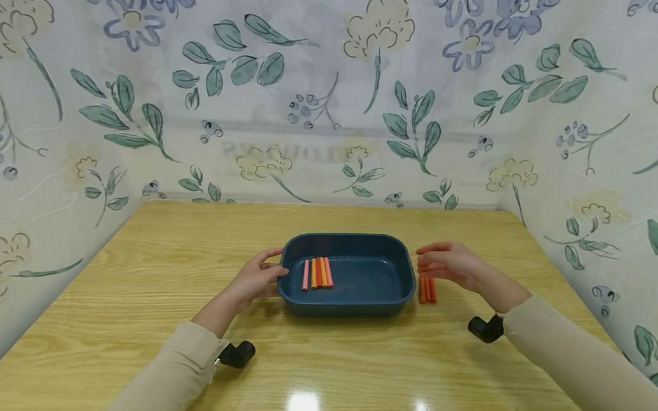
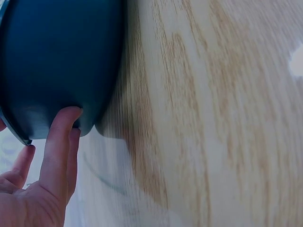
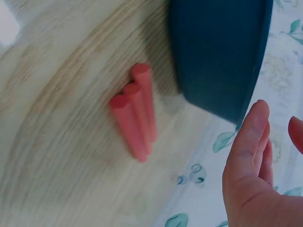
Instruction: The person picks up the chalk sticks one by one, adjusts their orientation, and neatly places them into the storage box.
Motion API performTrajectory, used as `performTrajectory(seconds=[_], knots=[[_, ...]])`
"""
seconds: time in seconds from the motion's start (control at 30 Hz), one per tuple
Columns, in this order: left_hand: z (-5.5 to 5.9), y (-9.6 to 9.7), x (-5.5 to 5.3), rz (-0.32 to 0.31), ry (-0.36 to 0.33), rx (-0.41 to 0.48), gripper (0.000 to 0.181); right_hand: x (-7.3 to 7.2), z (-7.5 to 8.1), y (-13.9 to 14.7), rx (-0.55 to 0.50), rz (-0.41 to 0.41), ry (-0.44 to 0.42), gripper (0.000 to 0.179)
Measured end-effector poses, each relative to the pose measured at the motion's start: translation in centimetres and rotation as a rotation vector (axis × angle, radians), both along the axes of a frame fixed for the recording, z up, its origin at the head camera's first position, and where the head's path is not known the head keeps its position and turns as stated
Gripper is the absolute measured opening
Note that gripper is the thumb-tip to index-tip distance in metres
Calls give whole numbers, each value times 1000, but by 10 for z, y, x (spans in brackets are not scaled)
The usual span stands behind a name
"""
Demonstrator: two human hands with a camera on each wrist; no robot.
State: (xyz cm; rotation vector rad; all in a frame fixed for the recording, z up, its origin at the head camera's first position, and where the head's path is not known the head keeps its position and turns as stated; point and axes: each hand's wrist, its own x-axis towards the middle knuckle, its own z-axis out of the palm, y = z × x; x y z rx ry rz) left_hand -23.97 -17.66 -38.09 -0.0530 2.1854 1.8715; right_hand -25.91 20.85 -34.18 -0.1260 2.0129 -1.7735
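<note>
A dark blue rectangular basin with rounded corners sits on the wooden table. Inside, toward its left end, several thin pink, orange and red sticks lie side by side. My left hand grips the basin's left end, thumb at the rim and fingers against the outer wall. Off the right end, my right hand is held with fingers extended and thumb apart, nothing between them. Below it on the table, three red sticks lie close together beside the basin, partly covered by this hand in the head view.
The light wooden table carries the basin and sticks. A floral cloth hangs along the back and both sides. Black camera mounts stick out from both wrists.
</note>
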Motion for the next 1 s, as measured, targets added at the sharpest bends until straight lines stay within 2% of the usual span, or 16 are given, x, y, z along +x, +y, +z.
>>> performTrajectory(seconds=[0.33, 0.67, 0.87, 1.0], knots=[[-2, -1, 1, -1, 9, 20, 59, 7, -17, 19, 70, -85, 51, 50], [0, 0, 2, 8, 1, -1, 58, 10, -31, 24, 62, -240, -40, 56], [3, 1, 3, 13, -6, -5, 58, 9, -36, 22, 94, -264, -56, 58], [4, 1, 3, 15, -9, 6, 58, 9, -38, 21, 151, -268, -51, 58]])
